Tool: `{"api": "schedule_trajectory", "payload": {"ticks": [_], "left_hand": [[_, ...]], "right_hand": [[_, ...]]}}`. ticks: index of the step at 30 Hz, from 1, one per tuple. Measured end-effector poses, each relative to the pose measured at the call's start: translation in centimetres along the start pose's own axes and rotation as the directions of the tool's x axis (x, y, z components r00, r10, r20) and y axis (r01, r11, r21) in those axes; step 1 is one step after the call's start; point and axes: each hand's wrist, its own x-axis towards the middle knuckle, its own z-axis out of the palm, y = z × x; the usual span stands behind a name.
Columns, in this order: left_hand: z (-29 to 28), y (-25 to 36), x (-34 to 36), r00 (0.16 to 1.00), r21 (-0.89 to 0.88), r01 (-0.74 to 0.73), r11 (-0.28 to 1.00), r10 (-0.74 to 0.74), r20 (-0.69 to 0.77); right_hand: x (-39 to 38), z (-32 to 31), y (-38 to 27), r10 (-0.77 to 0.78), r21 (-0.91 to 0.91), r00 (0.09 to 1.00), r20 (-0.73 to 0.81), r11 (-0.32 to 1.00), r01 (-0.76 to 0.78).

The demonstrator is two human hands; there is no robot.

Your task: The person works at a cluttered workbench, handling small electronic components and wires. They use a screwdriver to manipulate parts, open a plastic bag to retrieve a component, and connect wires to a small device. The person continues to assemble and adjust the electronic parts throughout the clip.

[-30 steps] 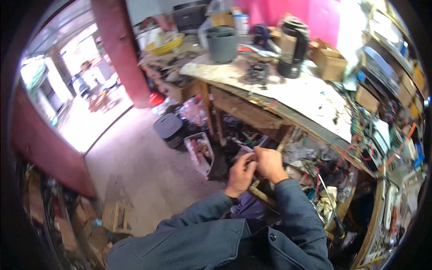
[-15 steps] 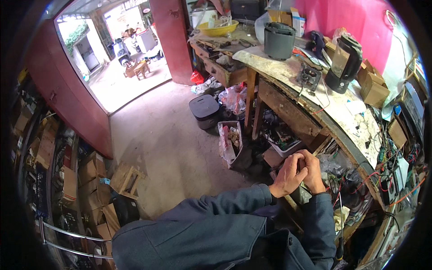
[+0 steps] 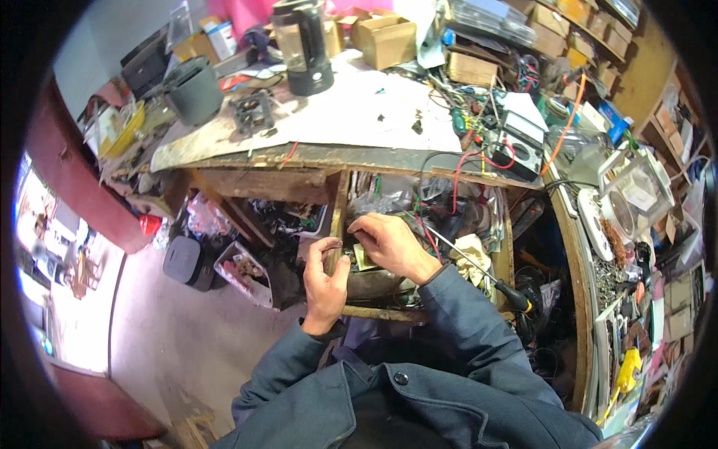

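Curving near a rough-edged wooden drawer [image 3: 385, 313], left hand [image 3: 325, 288] faces right hand [image 3: 393, 243].

No text legible; markings on meter [image 3: 521, 152] too small to read.

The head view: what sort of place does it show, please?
Probably a small repair workshop: a cluttered workbench, what looks like a test meter, and a long screwdriver suggest it.
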Motion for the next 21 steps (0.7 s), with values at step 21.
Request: {"api": "schedule_trajectory", "payload": {"ticks": [21], "left_hand": [[10.6,1.5,9.2,0.990,-0.570,-0.122,0.813,0.060,-0.126]], "right_hand": [[0.5,-3.0,-0.9,-0.043,-0.121,0.884,-0.466,0.993,-0.016]]}}
